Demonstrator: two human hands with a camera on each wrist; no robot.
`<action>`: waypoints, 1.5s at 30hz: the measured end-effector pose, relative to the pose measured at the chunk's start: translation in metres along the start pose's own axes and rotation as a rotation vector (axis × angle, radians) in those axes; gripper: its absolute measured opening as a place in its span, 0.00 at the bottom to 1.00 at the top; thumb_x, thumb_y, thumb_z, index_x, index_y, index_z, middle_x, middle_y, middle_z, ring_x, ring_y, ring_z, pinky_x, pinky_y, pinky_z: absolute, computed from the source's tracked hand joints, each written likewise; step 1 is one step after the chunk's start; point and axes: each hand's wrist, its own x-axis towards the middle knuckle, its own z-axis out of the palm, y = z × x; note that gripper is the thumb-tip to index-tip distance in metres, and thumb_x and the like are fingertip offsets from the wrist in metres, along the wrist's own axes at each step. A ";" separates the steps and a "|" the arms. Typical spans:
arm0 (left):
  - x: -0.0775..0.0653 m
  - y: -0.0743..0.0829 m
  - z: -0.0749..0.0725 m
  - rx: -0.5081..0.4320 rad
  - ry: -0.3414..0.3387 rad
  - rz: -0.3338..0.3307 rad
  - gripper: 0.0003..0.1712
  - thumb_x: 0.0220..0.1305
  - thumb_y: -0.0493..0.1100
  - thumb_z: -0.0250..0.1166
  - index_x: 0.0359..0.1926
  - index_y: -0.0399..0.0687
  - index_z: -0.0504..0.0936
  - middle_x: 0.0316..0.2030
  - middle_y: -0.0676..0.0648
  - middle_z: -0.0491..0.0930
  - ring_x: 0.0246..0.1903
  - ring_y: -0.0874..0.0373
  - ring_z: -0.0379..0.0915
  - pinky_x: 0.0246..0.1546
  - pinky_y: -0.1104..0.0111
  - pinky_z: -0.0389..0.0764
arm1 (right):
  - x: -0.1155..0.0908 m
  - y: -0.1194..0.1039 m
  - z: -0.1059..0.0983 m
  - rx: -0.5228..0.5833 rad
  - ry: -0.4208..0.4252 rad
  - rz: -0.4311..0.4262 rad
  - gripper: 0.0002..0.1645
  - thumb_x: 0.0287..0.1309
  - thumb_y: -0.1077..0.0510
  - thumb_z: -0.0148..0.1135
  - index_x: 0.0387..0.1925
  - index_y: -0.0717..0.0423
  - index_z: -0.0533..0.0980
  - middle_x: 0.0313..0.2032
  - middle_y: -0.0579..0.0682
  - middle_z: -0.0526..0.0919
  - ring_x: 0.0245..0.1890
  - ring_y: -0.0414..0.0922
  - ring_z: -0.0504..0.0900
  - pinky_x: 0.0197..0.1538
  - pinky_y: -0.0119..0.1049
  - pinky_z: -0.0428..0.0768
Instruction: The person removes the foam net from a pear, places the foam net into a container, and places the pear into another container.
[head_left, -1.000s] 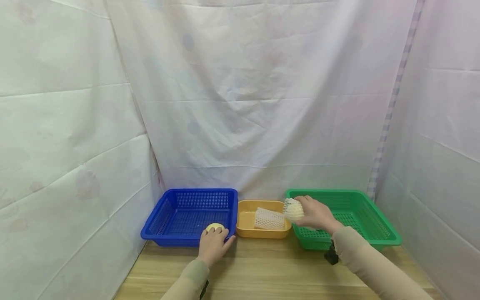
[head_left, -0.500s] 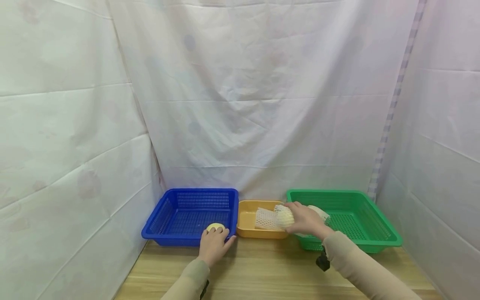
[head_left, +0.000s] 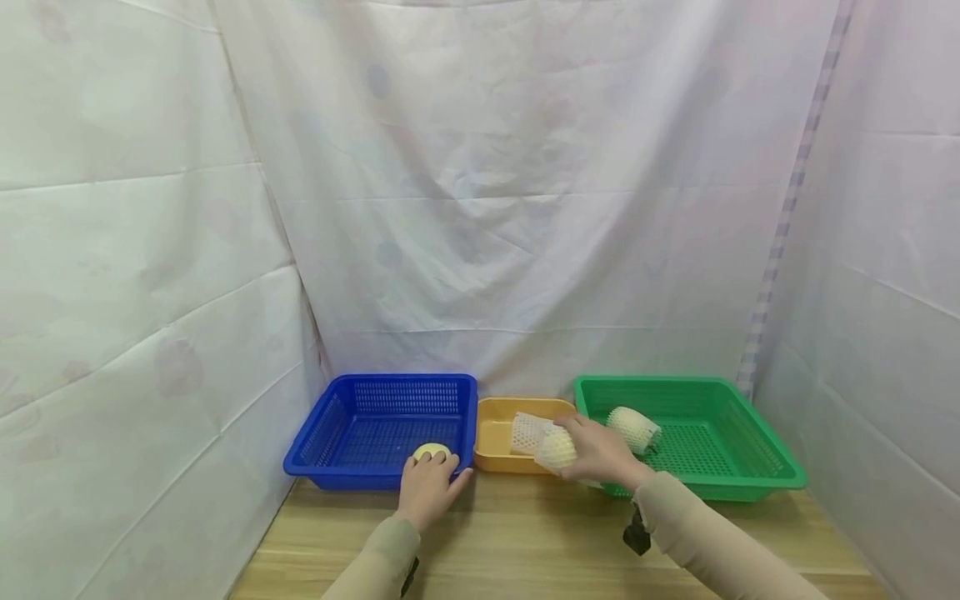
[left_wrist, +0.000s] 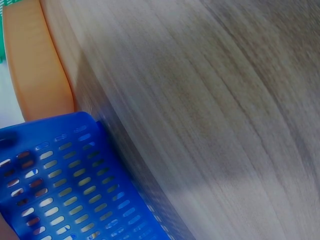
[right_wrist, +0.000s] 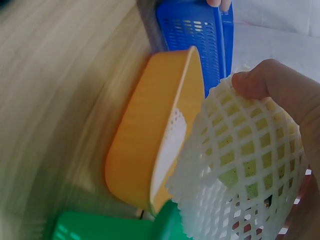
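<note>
At the front right corner inside the blue basket (head_left: 360, 479), my left hand (head_left: 429, 490) grips a round yellow fruit (head_left: 431, 451) from above. Its fingers cover the near side of the fruit. My right hand (head_left: 600, 454) holds a pear in a white foam net (head_left: 557, 448) over the right end of the orange tray (head_left: 498, 463). In the right wrist view, the thumb presses the foam net (right_wrist: 240, 145), and speckled yellow-green skin shows through the mesh. The net's open end points toward the tray and hangs loose past the fruit.
An unfilled foam net (head_left: 527, 432) lies in the orange tray. Another net-wrapped fruit (head_left: 633, 429) rests at the left of the green basket (head_left: 750, 482). The three containers stand side by side on the wooden table (head_left: 510, 542), with a white curtain (head_left: 480, 250) behind them.
My right hand has moved left with the net-wrapped pear, from the green basket's edge to over the orange tray. This uncovers the wrapped fruit in the green basket. My left hand stays put.
</note>
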 end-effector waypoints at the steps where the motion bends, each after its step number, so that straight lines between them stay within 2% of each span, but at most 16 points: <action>1: 0.000 0.000 0.000 0.000 -0.001 0.000 0.21 0.67 0.65 0.54 0.39 0.57 0.82 0.34 0.52 0.78 0.34 0.51 0.72 0.40 0.50 0.71 | 0.000 -0.001 0.002 0.000 -0.001 -0.005 0.50 0.36 0.43 0.77 0.64 0.49 0.70 0.58 0.51 0.75 0.49 0.50 0.79 0.40 0.49 0.79; 11: 0.000 0.000 -0.001 0.006 -0.005 0.005 0.24 0.68 0.67 0.50 0.39 0.57 0.81 0.35 0.53 0.78 0.35 0.52 0.72 0.41 0.51 0.71 | -0.001 -0.008 0.016 0.008 0.005 -0.038 0.49 0.33 0.45 0.77 0.62 0.51 0.71 0.57 0.53 0.75 0.48 0.50 0.78 0.41 0.46 0.79; 17: -0.001 -0.001 -0.002 0.014 0.001 0.016 0.29 0.69 0.70 0.44 0.39 0.58 0.81 0.34 0.53 0.78 0.35 0.52 0.72 0.40 0.52 0.71 | -0.001 -0.009 0.023 0.011 -0.007 -0.037 0.50 0.34 0.44 0.77 0.63 0.51 0.70 0.59 0.52 0.73 0.52 0.50 0.77 0.45 0.48 0.78; 27: -0.001 -0.001 -0.001 0.012 0.001 0.018 0.33 0.69 0.72 0.38 0.40 0.58 0.81 0.36 0.53 0.79 0.36 0.52 0.72 0.41 0.51 0.71 | -0.005 -0.014 0.034 0.030 -0.034 -0.078 0.49 0.34 0.46 0.77 0.62 0.52 0.71 0.56 0.52 0.75 0.49 0.51 0.78 0.45 0.49 0.78; 36: 0.000 -0.001 -0.001 0.001 0.005 0.014 0.20 0.67 0.65 0.53 0.36 0.58 0.80 0.33 0.53 0.78 0.34 0.51 0.72 0.41 0.51 0.71 | -0.007 -0.014 0.048 0.005 -0.072 -0.091 0.49 0.34 0.44 0.77 0.61 0.52 0.71 0.55 0.52 0.76 0.51 0.51 0.77 0.42 0.50 0.78; 40: 0.000 -0.001 -0.002 -0.001 0.007 0.013 0.21 0.68 0.66 0.52 0.37 0.58 0.80 0.34 0.53 0.78 0.35 0.51 0.72 0.41 0.51 0.71 | -0.008 -0.013 0.056 0.015 -0.086 -0.091 0.49 0.34 0.44 0.78 0.62 0.52 0.71 0.55 0.52 0.75 0.51 0.50 0.77 0.42 0.49 0.79; 45: 0.000 0.000 -0.002 -0.004 0.011 0.016 0.22 0.68 0.66 0.52 0.38 0.57 0.81 0.34 0.53 0.78 0.34 0.51 0.72 0.41 0.51 0.71 | -0.009 -0.011 0.065 0.036 -0.104 -0.093 0.48 0.32 0.44 0.77 0.61 0.51 0.72 0.52 0.49 0.76 0.46 0.47 0.78 0.41 0.47 0.79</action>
